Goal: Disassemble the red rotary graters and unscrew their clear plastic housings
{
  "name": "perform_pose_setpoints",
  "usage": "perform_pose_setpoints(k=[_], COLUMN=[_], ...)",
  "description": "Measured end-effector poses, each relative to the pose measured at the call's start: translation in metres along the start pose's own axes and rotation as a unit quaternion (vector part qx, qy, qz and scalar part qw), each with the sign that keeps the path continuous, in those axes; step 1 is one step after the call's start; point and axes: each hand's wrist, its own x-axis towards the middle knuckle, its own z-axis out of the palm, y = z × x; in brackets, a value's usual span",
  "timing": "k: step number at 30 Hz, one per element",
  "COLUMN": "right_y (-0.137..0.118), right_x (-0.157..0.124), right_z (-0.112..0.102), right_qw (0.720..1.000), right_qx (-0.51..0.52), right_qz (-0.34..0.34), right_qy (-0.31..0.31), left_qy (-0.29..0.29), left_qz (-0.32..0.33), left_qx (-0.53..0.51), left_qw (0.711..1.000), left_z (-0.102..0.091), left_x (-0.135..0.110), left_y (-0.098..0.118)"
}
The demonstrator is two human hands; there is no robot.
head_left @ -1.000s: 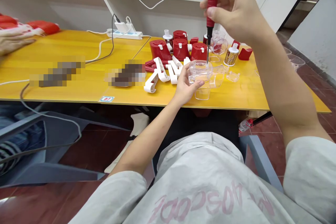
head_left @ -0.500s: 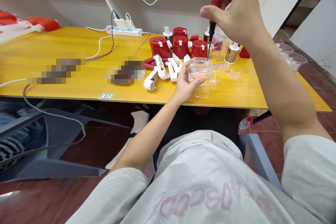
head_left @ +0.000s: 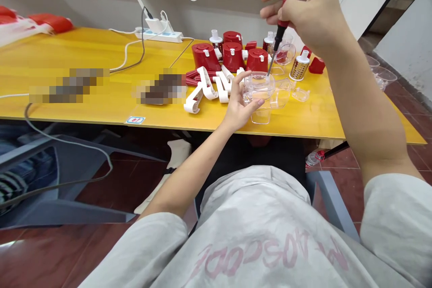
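R hand (head_left: 312,13) pinches screwdriver (head_left: 280,37), L hand (head_left: 237,110) grips clear cup (head_left: 259,84) nr worktop (head_left: 303,122) front edge; prob screwing, next turn needs cup steady.

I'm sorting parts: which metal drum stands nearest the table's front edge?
The rightmost metal drum; the other two drums stand farther back, near the red cups.

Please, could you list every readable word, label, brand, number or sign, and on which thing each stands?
"OSCO": seemingly part of the upside-down pink lettering on the pale grey fabric shirt; other letters unclear.
Small white blue-bordered sticker on the yellow wooden table: too small to read.
Clear plastic bottle, partly red: too small to read.
Red-and-black screwdriver: none readable.
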Motion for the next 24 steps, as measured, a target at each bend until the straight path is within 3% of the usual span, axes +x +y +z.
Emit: perform_pose_setpoints(k=[6, 13, 20, 24], right_y=[0.005, 0.009, 0.004, -0.001], right_x=[0.002, 0.002, -0.001, -0.005], right_z=[-0.009, 0.0, -0.003, 0.002], right_qw=[0.994, 0.998, 0.995, 0.997], right_qx=[-0.087, 0.003, -0.021, 0.022], right_qz=[-0.038, -0.055, -0.085, -0.069], right_qy=[0.055, 0.006, 0.046, 0.001], left_qy=[-0.017, -0.009, -0.009, -0.011], left_qz=[0.021, 0.013, 0.026, 0.028], left_qx=[0.003, 0.0, 0.011, 0.013], left_qw=[1.0, 1.0, 1.0, 0.999], left_z=[-0.003, -0.001, 0.001, 0.001], left_x=[0.001, 0.001, 0.003, 0.002], left_y=[-0.006, -0.004, -0.002, -0.002])
